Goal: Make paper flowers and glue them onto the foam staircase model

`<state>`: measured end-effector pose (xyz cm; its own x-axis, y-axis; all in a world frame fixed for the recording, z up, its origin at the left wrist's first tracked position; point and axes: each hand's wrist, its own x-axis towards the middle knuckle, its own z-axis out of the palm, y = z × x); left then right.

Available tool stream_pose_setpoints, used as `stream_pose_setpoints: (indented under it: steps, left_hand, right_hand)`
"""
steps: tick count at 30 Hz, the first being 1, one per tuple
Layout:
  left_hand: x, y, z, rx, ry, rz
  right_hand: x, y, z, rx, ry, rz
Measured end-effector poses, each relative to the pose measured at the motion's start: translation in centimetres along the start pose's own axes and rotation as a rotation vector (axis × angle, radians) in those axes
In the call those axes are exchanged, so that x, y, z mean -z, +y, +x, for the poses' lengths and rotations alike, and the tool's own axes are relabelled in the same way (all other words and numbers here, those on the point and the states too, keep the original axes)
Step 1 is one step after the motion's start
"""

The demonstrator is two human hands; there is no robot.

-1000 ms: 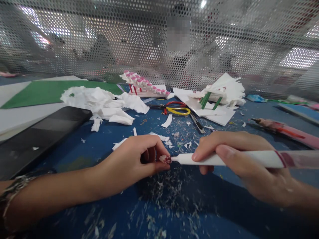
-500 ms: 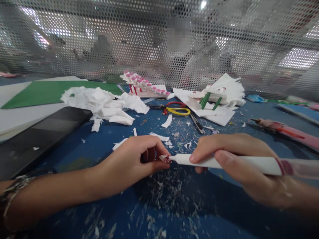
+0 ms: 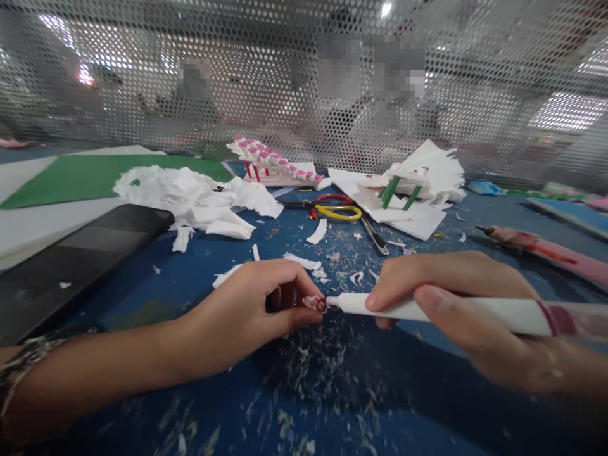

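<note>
Between the thumb and forefinger of my left hand (image 3: 270,301) is a small whitish piece with dark red marks (image 3: 315,304); its exact kind is too small to make out. My right hand (image 3: 460,310) grips a white pen-like marker (image 3: 394,306) with a dark red band and a clear pinkish rear part. The marker points left, its narrow tip beside the red-marked end of the small piece, seemingly just apart from it. White paper scraps (image 3: 304,261) lie on the blue table behind my left hand.
Scissors with red and yellow handles (image 3: 338,212) lie mid-table. Behind them stand a pink-dotted white model (image 3: 275,161) and one on green legs (image 3: 399,187). Crumpled tissue (image 3: 190,199) and a black phone (image 3: 90,259) are left, a pink pen-like tool (image 3: 546,250) right. Perforated metal screen (image 3: 285,82) spans the back.
My right hand has drawn the marker slightly to the right, so its tip has backed away from the small piece. My left hand has barely moved.
</note>
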<state>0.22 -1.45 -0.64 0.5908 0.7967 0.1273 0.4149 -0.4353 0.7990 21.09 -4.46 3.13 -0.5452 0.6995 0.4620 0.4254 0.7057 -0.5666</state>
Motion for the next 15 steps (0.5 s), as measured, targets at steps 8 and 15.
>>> stream_pose_setpoints:
  steps: [8, 15]
  left_hand:
    - [0.17, 0.34, 0.2, -0.006, -0.002, -0.005]
    - [0.23, 0.58, 0.21, 0.028, -0.013, -0.015]
  right_hand:
    - [-0.08, -0.29, 0.13, 0.068, -0.039, 0.026]
    - [-0.03, -0.43, 0.19, 0.043, -0.028, 0.027]
